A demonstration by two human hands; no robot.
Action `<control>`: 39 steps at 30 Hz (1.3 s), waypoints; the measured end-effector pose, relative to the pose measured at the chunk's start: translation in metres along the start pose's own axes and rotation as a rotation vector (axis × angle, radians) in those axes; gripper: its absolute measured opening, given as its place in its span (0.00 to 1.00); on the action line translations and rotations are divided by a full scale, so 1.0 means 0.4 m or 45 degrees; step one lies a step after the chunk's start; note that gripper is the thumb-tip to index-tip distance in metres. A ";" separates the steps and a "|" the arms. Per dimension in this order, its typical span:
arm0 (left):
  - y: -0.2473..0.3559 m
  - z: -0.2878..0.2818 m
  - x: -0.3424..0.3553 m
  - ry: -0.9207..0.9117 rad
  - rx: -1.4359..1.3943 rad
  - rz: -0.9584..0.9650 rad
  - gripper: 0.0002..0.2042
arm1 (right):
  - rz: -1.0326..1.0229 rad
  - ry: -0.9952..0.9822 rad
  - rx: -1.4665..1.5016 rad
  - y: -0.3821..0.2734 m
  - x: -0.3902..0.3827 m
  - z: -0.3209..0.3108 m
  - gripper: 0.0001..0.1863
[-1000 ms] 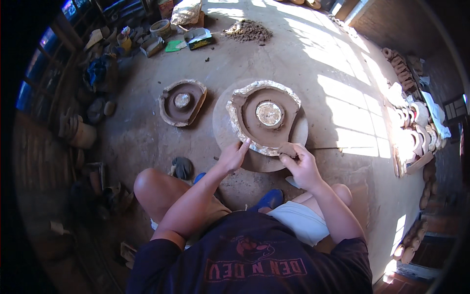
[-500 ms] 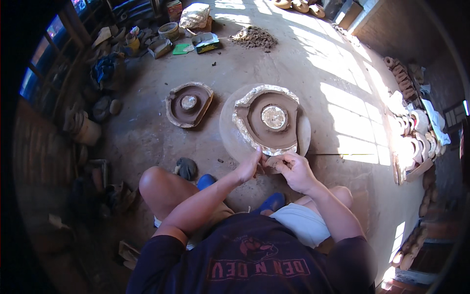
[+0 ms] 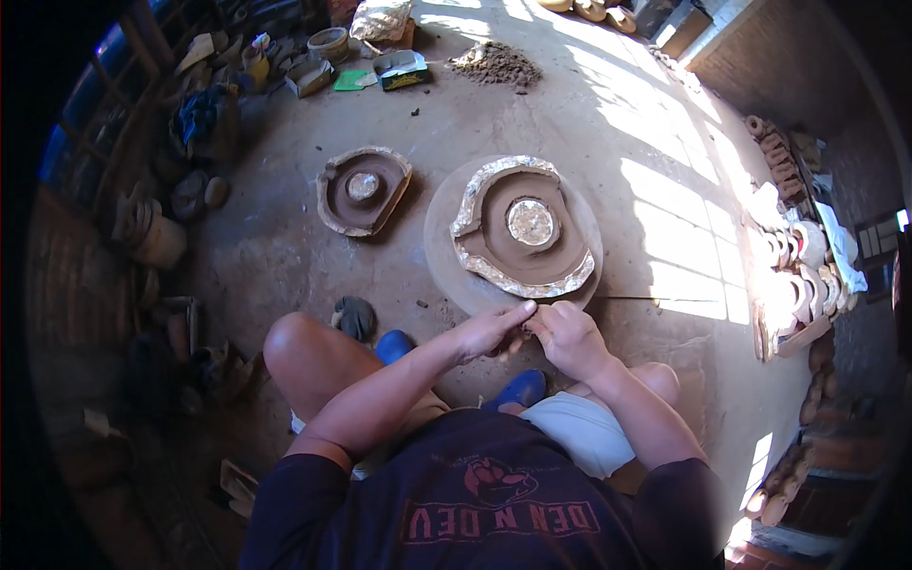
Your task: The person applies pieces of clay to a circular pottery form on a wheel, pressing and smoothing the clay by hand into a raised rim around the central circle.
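Note:
My left hand (image 3: 492, 333) and my right hand (image 3: 570, 340) meet just in front of a large plaster mould, fingers closed and nearly touching. Between their fingertips is something small and brownish, mostly hidden. The mould (image 3: 525, 285) has a chipped whitish rim, a lining of brown clay and a round pale knob (image 3: 532, 222) in its centre. One side of it is cut straight, facing right. It sits on a round grey wheel or board (image 3: 444, 249). Both hands are apart from the clay lining.
A smaller similar mould (image 3: 369, 231) lies on the floor to the left. A heap of crumbled clay (image 3: 498, 66) is at the back, near boxes and a bucket (image 3: 329, 44). Stacked clay pieces (image 3: 809, 285) line the right side. A dark rounded lump (image 3: 355, 318) rests beside my left knee.
The large mould has turned counterclockwise on its round base. My hands have drawn slightly back from its rim and closer together. The view has shifted a little.

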State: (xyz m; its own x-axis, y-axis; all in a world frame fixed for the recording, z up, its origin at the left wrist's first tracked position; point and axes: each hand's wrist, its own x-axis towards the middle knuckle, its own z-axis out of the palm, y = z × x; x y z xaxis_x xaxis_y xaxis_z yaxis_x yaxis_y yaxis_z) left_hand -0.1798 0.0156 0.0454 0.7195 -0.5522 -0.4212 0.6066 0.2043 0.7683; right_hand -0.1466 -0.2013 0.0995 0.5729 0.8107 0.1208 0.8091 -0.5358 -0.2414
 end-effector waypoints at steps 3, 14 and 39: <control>-0.013 -0.014 0.035 0.092 0.119 0.253 0.29 | 0.246 0.156 0.483 -0.018 0.039 -0.035 0.20; 0.075 -0.175 0.105 1.326 0.556 0.695 0.24 | 1.047 0.442 0.614 0.262 0.095 -0.002 0.12; 0.237 -0.286 0.258 1.140 0.337 1.071 0.19 | 0.939 -0.042 0.312 0.490 0.268 -0.011 0.18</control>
State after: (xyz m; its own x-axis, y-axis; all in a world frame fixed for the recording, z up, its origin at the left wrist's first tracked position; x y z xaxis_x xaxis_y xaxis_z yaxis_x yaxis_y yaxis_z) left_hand -0.0092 0.0704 0.0195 0.8897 0.4327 0.1457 -0.1621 0.0011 0.9868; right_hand 0.0740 -0.2202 0.0693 0.9446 0.2737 -0.1812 0.1661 -0.8748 -0.4551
